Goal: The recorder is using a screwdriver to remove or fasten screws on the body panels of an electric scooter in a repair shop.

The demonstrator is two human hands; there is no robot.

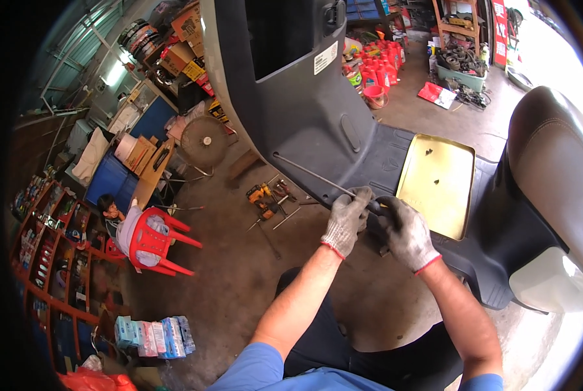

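A long screwdriver (311,173) slants across in front of the scooter's dark grey front panel (311,107), its tip touching the panel's lower left edge. My left hand (348,220), in a grey-white work glove with a red cuff, has its fingers closed round the shaft near the handle. Gloved the same way, my right hand (407,232) is closed on the dark handle, which its fingers partly hide. Just beyond that hand, a gold-coloured tray (448,189) rests on the scooter's footboard, with a few small dark fasteners (436,182) in it.
The scooter seat (552,137) rises at the right. On the floor to the left lie a yellow-and-black power drill (260,193) and several hand tools. A person sits by a red plastic chair (151,241); a standing fan (205,141) is behind. Red bottles (386,65) stand far back.
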